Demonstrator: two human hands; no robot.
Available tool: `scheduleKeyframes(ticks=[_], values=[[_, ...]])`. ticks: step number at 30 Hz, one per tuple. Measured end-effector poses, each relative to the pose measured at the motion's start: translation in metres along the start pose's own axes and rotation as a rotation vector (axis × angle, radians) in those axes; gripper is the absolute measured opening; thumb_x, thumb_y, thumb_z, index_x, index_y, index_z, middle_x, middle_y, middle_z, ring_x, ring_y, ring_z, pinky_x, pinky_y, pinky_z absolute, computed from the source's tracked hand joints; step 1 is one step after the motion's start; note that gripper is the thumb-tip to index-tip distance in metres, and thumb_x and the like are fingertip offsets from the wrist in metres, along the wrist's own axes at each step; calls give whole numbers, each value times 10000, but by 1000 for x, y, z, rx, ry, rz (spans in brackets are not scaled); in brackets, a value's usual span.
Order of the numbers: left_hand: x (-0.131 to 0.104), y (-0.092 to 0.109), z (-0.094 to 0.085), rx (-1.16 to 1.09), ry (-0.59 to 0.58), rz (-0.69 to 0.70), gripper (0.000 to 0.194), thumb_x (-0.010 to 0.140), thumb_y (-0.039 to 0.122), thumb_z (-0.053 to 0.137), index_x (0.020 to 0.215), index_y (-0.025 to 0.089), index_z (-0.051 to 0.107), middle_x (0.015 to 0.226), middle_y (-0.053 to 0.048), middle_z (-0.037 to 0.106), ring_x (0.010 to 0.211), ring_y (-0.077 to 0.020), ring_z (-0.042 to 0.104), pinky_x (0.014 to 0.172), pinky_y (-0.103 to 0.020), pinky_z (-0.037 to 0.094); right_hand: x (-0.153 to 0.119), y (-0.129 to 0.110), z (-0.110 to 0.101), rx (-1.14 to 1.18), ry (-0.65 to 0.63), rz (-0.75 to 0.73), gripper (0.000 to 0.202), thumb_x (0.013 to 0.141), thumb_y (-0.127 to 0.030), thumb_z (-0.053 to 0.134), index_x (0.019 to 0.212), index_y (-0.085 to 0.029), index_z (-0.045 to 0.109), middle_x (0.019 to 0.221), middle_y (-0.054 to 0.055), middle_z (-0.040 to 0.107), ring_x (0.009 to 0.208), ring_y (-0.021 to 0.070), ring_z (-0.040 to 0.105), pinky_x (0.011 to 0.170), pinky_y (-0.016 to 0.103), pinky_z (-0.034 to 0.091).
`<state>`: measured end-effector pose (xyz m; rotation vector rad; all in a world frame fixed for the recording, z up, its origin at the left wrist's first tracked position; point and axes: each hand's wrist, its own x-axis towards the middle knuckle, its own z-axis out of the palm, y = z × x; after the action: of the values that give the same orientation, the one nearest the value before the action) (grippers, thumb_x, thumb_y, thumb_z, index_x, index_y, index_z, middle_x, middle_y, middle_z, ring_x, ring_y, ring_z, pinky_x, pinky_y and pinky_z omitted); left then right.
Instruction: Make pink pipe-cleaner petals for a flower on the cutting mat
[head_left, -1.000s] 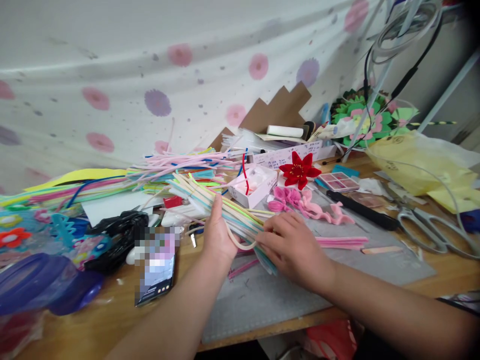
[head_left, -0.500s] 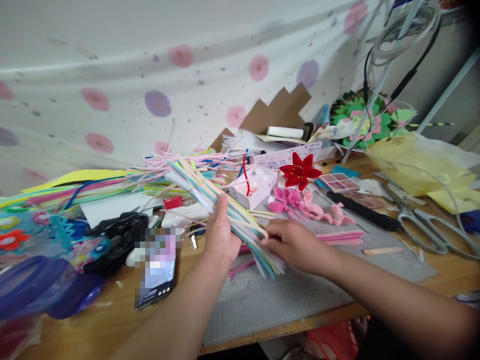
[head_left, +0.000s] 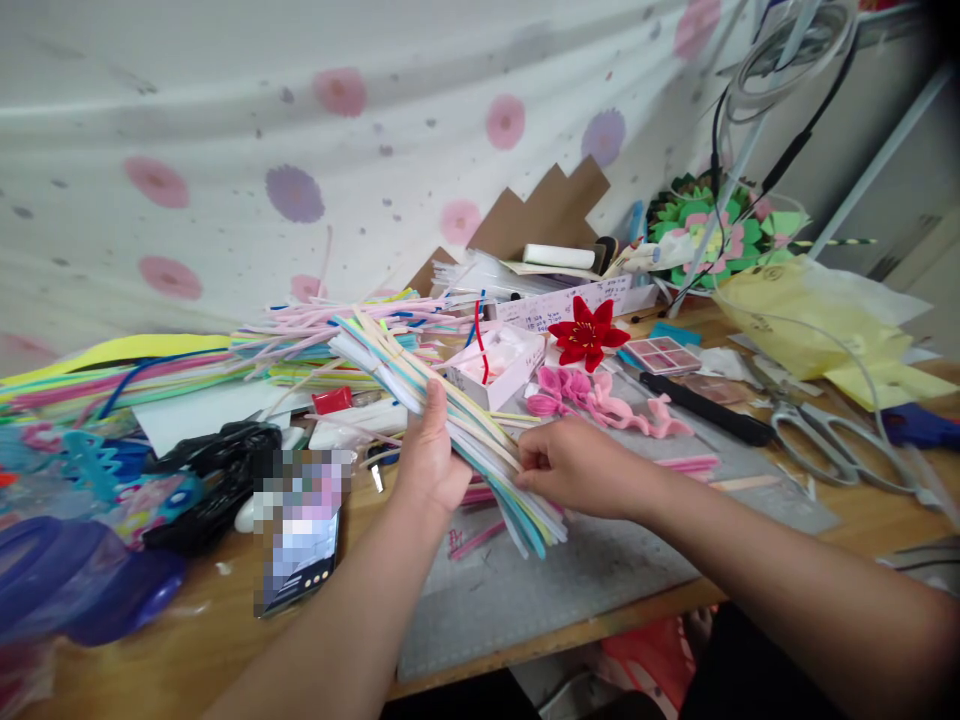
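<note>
A long bundle of pale stems [head_left: 405,375], white, cream, yellow and light blue, slants across the middle of the view. My left hand [head_left: 435,455] grips it from below, thumb on top. My right hand [head_left: 562,468] has its fingers bent and pressed together at the bundle's right edge, near the lower end; what they pinch is too small to make out. Pink stems [head_left: 480,540] lie on the grey mat [head_left: 465,620] under the bundle. Behind my right hand are pink curled pieces [head_left: 600,402] and a red flower [head_left: 589,335].
More coloured stems [head_left: 180,365] are heaped at the back left. A phone [head_left: 304,550], black plastic [head_left: 217,480] and a purple object [head_left: 82,580] lie left. Scissors [head_left: 840,440], a black-handled tool [head_left: 705,408] and yellow sheets [head_left: 810,310] are on the right.
The view has shifted slightly, so the table things appear further left. My right hand has moved a little up along the bundle's edge. My left hand keeps its grip.
</note>
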<state>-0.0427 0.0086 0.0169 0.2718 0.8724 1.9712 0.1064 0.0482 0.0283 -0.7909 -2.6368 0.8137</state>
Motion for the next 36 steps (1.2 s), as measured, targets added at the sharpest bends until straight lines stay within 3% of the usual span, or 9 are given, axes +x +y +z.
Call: scheduleKeyframes(ticks=[5,10,13,16,22,25,28,30,36], values=[[-2,3,3,-3,-61,-28,324,780,409,620,975,151,634,949,-73,704,937,-221,649,889,-364,497,1,-5,1,32,197,-181,135,788,-196,571,658,-161,570,635,-26,556,601,83,485,550,205,289],[2,5,2,2,-18,-30,303,773,397,633,947,149,639,961,-69,696,913,-212,649,875,-357,502,-1,4,2,94,142,-143,129,772,-196,597,659,-163,545,584,-40,511,541,81,452,509,205,293],[9,9,0,-6,44,-38,334,805,440,575,963,151,630,931,-73,693,864,-205,656,840,-355,517,-14,13,-4,204,208,-262,62,776,-187,615,763,-163,560,724,-7,549,665,100,507,599,211,379],[14,12,-2,7,97,-61,362,811,469,552,957,146,622,802,-65,682,732,-197,661,782,-369,536,-27,16,-7,114,224,-359,40,783,-135,593,763,-169,594,834,25,550,791,126,518,698,242,401],[3,12,3,-77,113,-95,406,819,490,529,1073,179,590,926,-85,682,769,-208,673,779,-386,542,-28,8,0,-219,358,-209,100,788,-185,570,697,-156,597,801,53,556,785,174,501,683,293,374],[-8,6,4,-96,5,-140,423,774,449,614,1088,167,584,984,-103,680,896,-239,660,827,-395,525,-22,8,4,-214,363,-137,135,800,-161,529,674,-150,578,795,57,559,756,161,508,659,275,371],[-14,-4,1,13,-158,-162,425,678,251,735,1072,171,598,942,-86,697,941,-252,648,859,-399,506,-17,11,3,-106,402,-59,116,806,-169,520,700,-152,565,782,44,563,720,141,514,630,249,366],[-14,-11,-1,95,-201,-155,410,653,176,739,1044,172,616,870,-67,709,897,-249,661,856,-404,504,-16,12,-1,-56,391,-3,112,810,-196,522,708,-159,552,751,29,567,678,127,508,586,233,344],[-2,-16,-5,108,-63,29,336,669,131,719,989,195,637,891,-23,716,840,-187,667,852,-348,514,-21,12,-18,-20,291,104,128,825,-217,489,716,-173,541,631,-4,561,578,109,468,521,222,277]])
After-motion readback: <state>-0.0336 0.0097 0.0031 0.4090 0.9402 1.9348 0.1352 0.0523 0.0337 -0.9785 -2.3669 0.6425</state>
